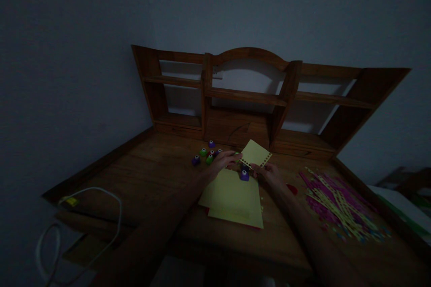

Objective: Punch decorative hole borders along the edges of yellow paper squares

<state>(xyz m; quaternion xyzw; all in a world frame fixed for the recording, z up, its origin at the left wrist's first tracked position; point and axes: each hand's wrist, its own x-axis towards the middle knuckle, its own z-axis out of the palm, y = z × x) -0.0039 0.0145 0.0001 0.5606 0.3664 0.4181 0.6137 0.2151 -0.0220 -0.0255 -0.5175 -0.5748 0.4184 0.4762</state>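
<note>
A small square of yellow paper (255,154), with a row of punched holes along its lower edges, is held up above the desk. My right hand (269,175) pinches its lower edge. At the paper's left corner are the fingertips of my left hand (224,161), closed on it as far as the dim light shows. A purple craft punch (244,175) sits just below the paper, between my hands. Larger yellow sheets (232,197) lie stacked in front, with a red edge showing under them. Beyond my left hand stand several small punches (209,159) in green, purple and red.
Punched yellow and pink paper strips (336,204) lie heaped at the right, with small scraps around them. A red piece (292,189) is beside my right forearm. The wooden shelf unit (245,97) rises at the back. A white cable (120,208) loops over the left front edge.
</note>
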